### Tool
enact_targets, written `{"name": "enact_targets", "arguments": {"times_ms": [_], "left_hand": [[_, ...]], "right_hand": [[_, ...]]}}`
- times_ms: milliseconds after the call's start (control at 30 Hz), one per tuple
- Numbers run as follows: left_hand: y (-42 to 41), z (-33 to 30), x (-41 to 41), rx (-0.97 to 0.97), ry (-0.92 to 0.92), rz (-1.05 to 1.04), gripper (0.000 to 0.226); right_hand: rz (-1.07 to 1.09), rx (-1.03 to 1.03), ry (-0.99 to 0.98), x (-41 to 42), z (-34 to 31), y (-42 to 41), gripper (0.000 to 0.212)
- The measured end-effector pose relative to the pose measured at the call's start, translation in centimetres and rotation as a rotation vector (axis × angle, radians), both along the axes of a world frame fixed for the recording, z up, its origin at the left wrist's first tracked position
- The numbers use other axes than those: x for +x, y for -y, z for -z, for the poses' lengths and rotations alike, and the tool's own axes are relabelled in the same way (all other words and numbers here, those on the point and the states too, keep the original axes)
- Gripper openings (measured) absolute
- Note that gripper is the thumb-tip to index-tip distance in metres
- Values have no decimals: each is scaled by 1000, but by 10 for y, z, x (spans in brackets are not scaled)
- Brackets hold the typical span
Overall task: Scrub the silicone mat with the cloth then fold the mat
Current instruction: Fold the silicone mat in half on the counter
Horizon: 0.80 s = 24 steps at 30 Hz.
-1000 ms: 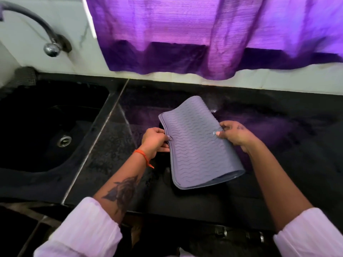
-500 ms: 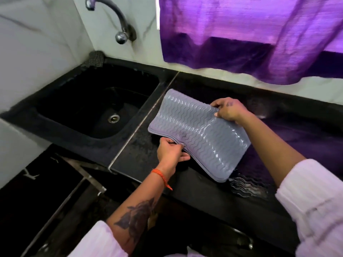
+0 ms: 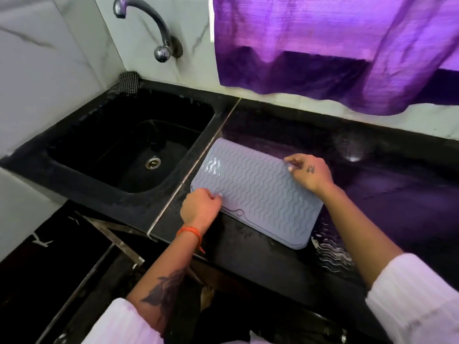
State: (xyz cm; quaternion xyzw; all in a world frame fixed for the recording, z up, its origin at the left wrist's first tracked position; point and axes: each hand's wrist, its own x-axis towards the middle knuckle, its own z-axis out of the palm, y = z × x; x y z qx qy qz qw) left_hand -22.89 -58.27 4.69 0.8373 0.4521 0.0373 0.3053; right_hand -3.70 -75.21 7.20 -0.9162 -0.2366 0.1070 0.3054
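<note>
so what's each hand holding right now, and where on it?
Both on the folded silicone mat: left hand pinches its near long edge, right hand its far one.

The grey rectangular silicone mat looks matt and rubbery, ridged all over with raised zigzag lines. Under it, the black stone countertop is polished and glossy, wet-looking beside the mat. Left of the mat, the black moulded sink shines dully around a metal drain. Behind it hang a shiny curved metal tap and a coarse-woven purple cloth curtain.
</note>
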Motion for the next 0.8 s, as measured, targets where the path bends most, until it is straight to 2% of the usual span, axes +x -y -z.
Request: {"name": "enact_targets", "arguments": {"times_ms": [100,167,233,300,400,533,633,700,800], "left_hand": [[-14,-7,14,131,69,40,20],[-26,-9,26,192,81,102,35],[-38,-12,37,228,27,160,51],[-51,-14,48,208,-43,220,58],[-72,-20,60,132,7,272,63],[-105,-30,71,-238,286,315,60],[-120,-47,82,-333,299,490,45],[-126,-57,93,-361,331,553,35],[-131,-64,114,-379,443,586,24]], "right_hand": [[279,129,113,-7,8,28,31],[368,190,173,-14,18,51,41],[333,199,210,-19,32,70,54],[205,165,242,-26,46,79,65],[97,161,266,-34,52,79,64],[116,252,265,-27,38,77,42],[91,325,274,-15,21,69,25],[108,365,229,-6,12,60,29],[179,454,124,7,2,49,47]]}}
